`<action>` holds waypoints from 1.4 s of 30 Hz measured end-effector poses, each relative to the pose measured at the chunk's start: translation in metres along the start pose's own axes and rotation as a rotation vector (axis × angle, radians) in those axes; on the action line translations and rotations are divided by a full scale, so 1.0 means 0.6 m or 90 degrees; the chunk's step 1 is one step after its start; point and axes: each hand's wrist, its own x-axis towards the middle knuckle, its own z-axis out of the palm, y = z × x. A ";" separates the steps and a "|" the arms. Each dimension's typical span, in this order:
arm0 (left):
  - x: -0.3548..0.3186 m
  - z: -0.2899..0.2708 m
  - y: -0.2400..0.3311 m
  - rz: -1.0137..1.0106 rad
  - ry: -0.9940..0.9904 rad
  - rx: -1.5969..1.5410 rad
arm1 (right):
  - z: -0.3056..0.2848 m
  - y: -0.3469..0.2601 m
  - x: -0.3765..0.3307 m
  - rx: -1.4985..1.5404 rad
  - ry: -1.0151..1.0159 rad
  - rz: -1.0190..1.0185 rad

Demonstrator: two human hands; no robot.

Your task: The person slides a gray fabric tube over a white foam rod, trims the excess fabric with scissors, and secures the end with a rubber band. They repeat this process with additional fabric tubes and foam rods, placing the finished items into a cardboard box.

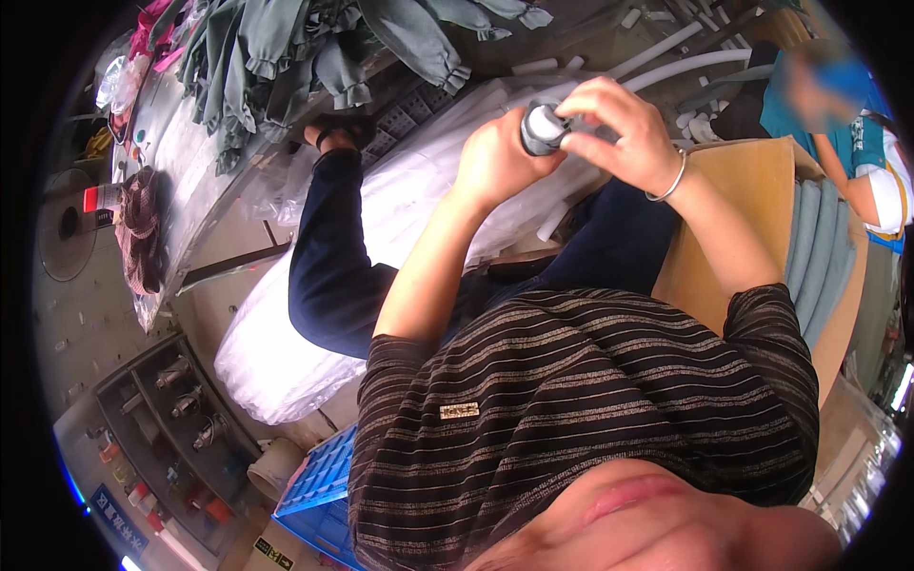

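My left hand (497, 160) is wrapped round a grey fabric sleeve (543, 146), and the white end of a foam rod (544, 122) shows in its opening. At the right rim of that opening, the thumb and fingers of my right hand (621, 133) pinch the fabric. A bangle circles my right wrist. Most of the sleeve is hidden behind my hands. Beyond my left hand, many loose grey-green fabric sleeves (276, 52) hang over the edge of a worktable (211, 195).
White foam rods in clear plastic (419, 214) lie between my legs. To my right stands a cardboard box (728, 214) with grey covered rods (817, 233). A co-worker (809, 105) is at the far right. A blue crate (328, 476) and a grey shelf (167, 400) are at lower left.
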 end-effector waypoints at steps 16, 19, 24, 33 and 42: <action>-0.005 0.038 -0.019 -0.074 0.010 -0.047 | 0.000 -0.016 0.056 -0.169 0.129 -0.249; 0.004 0.037 -0.025 -0.043 0.096 -0.046 | 0.050 -0.023 0.029 -0.204 0.043 -0.196; 0.007 0.019 0.002 -0.038 0.142 -0.023 | 0.070 -0.001 0.030 -0.091 0.139 -0.051; 0.015 0.014 0.017 -0.006 0.210 -0.097 | 0.047 0.017 0.064 0.100 0.273 0.014; 0.019 -0.016 0.001 0.041 -0.016 -0.352 | 0.058 -0.006 0.051 0.511 0.005 0.133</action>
